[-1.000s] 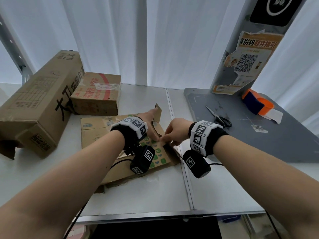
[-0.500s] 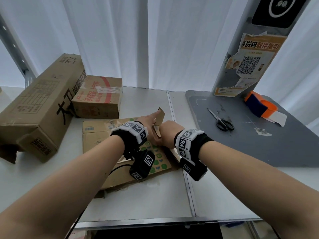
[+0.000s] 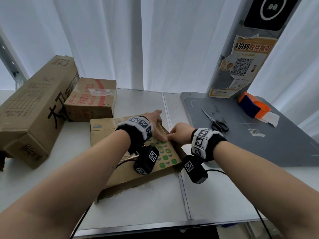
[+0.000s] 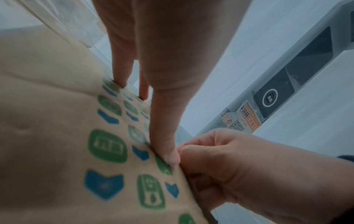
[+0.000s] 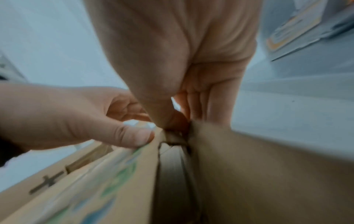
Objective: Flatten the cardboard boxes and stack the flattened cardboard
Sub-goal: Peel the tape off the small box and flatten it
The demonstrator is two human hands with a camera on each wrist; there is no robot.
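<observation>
A flattened brown cardboard box (image 3: 165,158) printed with green and blue icons lies mid-table on top of another flat sheet (image 3: 101,133). My left hand (image 3: 156,125) lies on its far right part, fingers straight and pressing down; in the left wrist view the fingertips (image 4: 118,80) and thumb touch the printed face (image 4: 107,145). My right hand (image 3: 172,135) is curled at the box's right edge. In the right wrist view it pinches a side flap (image 5: 220,151) at the fold. A long box (image 3: 34,107) and a smaller red-printed box (image 3: 93,99) stand unflattened at the left.
To the right lies a grey mat (image 3: 259,144) with scissors (image 3: 215,122) and an orange tape dispenser (image 3: 253,107). Behind it rises a grey post with a QR poster (image 3: 241,66). White curtains close off the back. The table's front edge (image 3: 138,228) is near me.
The flap that stood up at the box's far right edge now lies lower under my left hand. My right hand has moved back right to the box's edge.
</observation>
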